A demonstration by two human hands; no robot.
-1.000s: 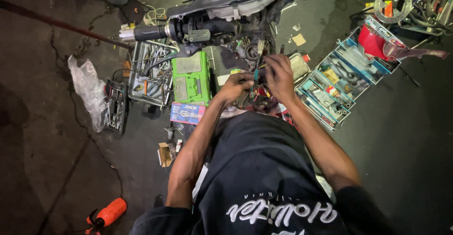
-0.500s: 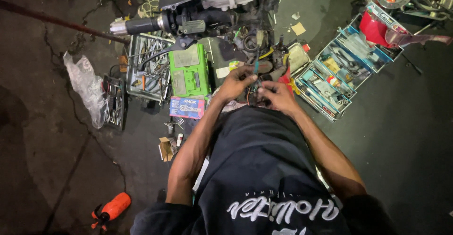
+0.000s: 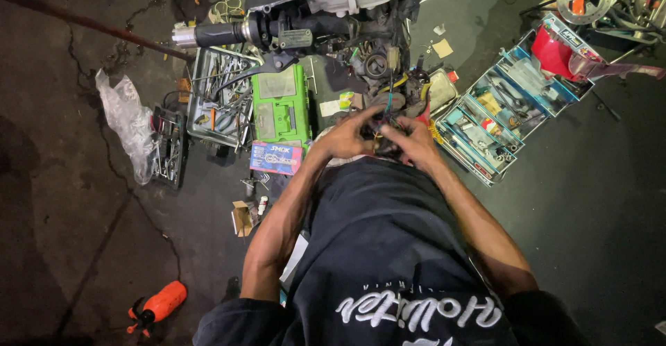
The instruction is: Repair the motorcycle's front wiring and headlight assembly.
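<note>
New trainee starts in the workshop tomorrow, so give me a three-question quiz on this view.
1. True or false: both hands meet at the wire bundle.
2. Which lies left of the green case? A) blue toolbox B) tool tray C) brake disc
3. What orange thing lies on the floor at bottom left?

Key: 1 true: left hand and right hand are together there. 2 B, the tool tray. 3 the spray bottle.

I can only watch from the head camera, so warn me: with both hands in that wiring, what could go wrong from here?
1. The left hand and right hand crowd one small bundle of wires; a tug might pull a wire loose.
2. The hands hide the spot they work on, so a slip may go unseen.
3. The open toolbox and small parts lie on the dark floor; a dropped piece could be lost.
</note>
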